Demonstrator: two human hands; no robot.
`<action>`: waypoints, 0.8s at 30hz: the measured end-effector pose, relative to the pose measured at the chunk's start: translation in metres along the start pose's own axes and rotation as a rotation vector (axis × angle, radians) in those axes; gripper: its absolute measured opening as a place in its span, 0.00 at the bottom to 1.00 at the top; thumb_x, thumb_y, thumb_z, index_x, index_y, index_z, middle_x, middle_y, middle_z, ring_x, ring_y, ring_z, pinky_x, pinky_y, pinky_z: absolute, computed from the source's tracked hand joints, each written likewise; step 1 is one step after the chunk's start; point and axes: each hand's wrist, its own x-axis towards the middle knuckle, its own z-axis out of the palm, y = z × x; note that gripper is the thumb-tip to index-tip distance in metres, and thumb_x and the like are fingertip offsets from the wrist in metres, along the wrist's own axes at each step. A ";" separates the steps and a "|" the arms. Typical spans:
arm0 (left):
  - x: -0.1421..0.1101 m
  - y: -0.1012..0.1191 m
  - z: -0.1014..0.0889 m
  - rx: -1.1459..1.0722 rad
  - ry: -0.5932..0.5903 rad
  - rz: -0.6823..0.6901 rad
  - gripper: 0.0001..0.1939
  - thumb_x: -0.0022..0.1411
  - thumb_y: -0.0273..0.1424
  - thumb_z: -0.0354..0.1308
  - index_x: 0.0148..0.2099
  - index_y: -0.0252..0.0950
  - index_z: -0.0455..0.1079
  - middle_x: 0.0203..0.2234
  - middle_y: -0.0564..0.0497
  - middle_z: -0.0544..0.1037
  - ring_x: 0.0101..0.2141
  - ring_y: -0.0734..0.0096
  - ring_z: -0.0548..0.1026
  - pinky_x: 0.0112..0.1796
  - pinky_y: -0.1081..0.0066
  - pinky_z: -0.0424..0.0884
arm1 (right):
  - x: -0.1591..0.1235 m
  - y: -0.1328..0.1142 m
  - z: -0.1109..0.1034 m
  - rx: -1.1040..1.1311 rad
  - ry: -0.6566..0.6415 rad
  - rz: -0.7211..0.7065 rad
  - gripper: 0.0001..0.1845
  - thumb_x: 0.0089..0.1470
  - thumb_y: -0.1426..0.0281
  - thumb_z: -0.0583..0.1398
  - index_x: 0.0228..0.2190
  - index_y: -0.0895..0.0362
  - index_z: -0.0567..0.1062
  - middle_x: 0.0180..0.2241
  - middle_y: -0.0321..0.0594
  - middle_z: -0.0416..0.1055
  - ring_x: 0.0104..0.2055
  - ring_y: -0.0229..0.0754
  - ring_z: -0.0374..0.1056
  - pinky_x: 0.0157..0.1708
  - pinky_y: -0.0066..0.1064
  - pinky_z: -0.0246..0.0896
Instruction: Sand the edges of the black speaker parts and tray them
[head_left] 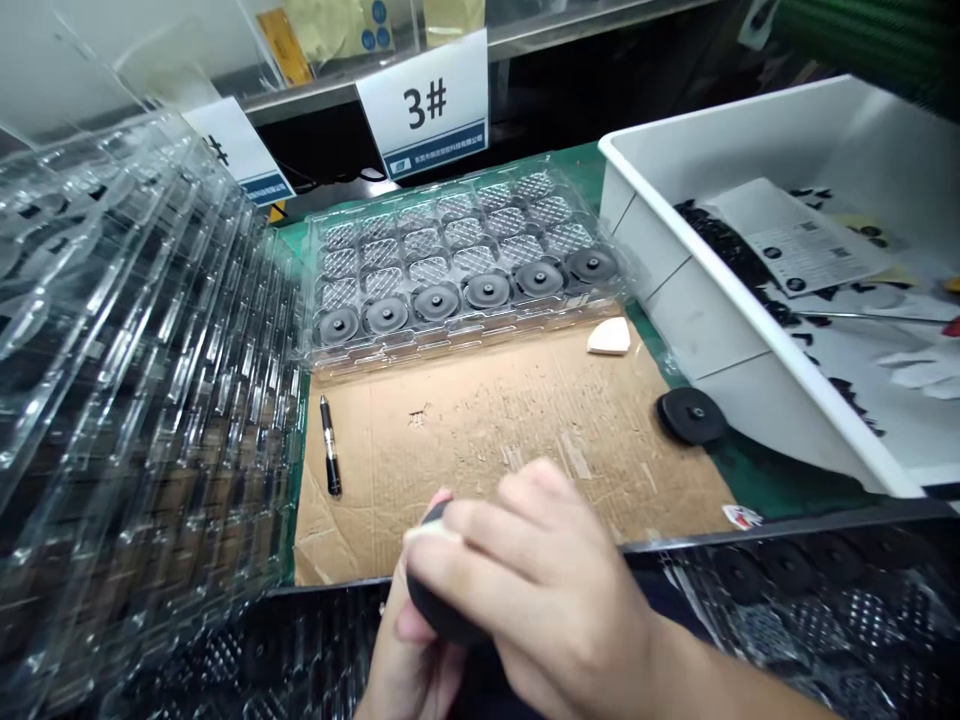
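Near the front edge of the cardboard, my left hand (pixel 420 650) grips a black round disc (pixel 442 605) from below. My right hand (pixel 540 590) is closed over the top of the same disc. A pale edge shows under its fingers, perhaps a white pad (pixel 433 530), mostly covered. Beyond the hands stands a clear plastic blister tray (pixel 450 335), its front row filled with similar black discs (pixel 487 289). Another black disc (pixel 691 414) lies at the cardboard's right edge. A white wedge-shaped block (pixel 610 337) rests just in front of the tray.
Tall stacked clear trays (pixel 150 400) stand at left, beside a black pen (pixel 330 447) on the cardboard (pixel 480 430). At right, a white bin (pixel 690 250) contains black scraps, paper and a red-handled tool. A "3#" sign (pixel 427 105) hangs behind. More filled trays (pixel 817 620) sit in front.
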 end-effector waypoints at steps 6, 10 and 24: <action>0.002 0.011 0.016 0.032 0.046 0.117 0.32 0.30 0.42 0.71 0.44 0.47 0.74 0.40 0.52 0.80 0.45 0.63 0.75 0.45 0.74 0.69 | -0.011 0.024 -0.005 0.180 -0.054 0.206 0.10 0.57 0.75 0.54 0.36 0.54 0.75 0.32 0.34 0.76 0.29 0.36 0.64 0.32 0.30 0.54; 0.004 0.020 0.015 -0.032 -0.025 0.105 0.30 0.33 0.44 0.68 0.44 0.48 0.74 0.43 0.53 0.80 0.45 0.58 0.75 0.47 0.69 0.69 | -0.052 0.049 0.007 0.132 -0.099 0.520 0.09 0.58 0.68 0.55 0.35 0.51 0.76 0.31 0.36 0.76 0.29 0.38 0.67 0.29 0.28 0.61; 0.003 0.009 0.003 -0.062 -0.194 0.087 0.21 0.49 0.40 0.63 0.48 0.49 0.72 0.47 0.52 0.77 0.51 0.62 0.69 0.53 0.69 0.63 | -0.013 -0.002 -0.004 0.306 0.114 0.153 0.11 0.57 0.75 0.54 0.41 0.60 0.73 0.35 0.42 0.74 0.35 0.37 0.70 0.35 0.25 0.67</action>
